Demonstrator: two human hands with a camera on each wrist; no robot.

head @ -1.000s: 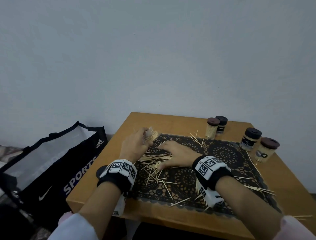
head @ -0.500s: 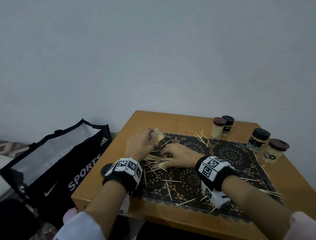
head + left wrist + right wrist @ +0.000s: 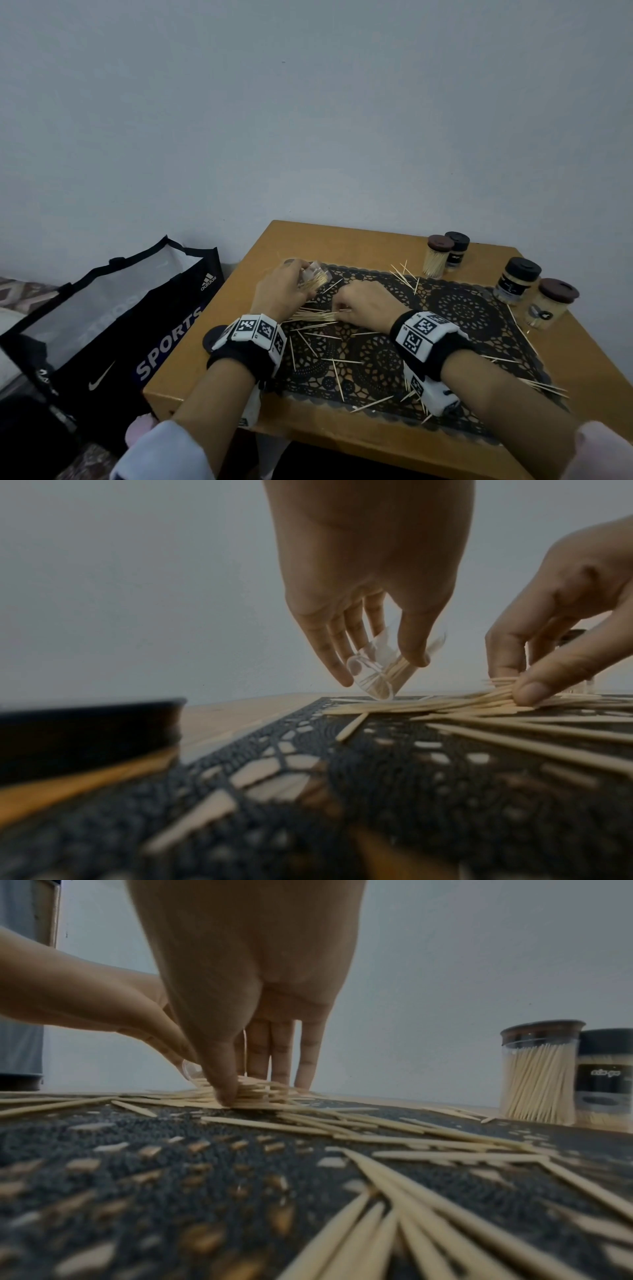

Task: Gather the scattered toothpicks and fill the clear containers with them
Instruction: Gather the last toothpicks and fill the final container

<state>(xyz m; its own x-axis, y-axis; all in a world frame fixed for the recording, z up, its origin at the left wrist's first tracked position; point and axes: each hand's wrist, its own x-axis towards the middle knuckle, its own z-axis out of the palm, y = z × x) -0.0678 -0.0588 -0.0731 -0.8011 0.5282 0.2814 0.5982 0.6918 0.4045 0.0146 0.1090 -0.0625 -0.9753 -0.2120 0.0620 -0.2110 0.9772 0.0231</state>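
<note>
The person sits at a small brown wooden table (image 3: 342, 246) with a black lacy mat (image 3: 455, 308) laid over most of it. Their left hand (image 3: 279, 291) holds a small clear plastic container (image 3: 380, 674) near the mat's far left corner, fingers on one side and thumb on the other. It is tipped over with its open mouth aimed toward the other hand, I think so sticks can slide in sideways. A few sticks are already inside. The right hand (image 3: 366, 303) is just beside it, near the middle of the mat's far edge. Its thumb and fingers are pinching a bunch of thin pale wooden toothpicks (image 3: 317, 315) that lies flat on the mat, likely to line them up into one neat bundle. Many more toothpicks (image 3: 428, 1139) lie spread over the mat, some down by the near edge and the right edge. Four full jars with dark round lids (image 3: 440, 257) stand along the table's far right side, out of the way, so they look finished. A flat black round lid (image 3: 89, 734) waits on the table's left edge, probably for the container in hand.
</note>
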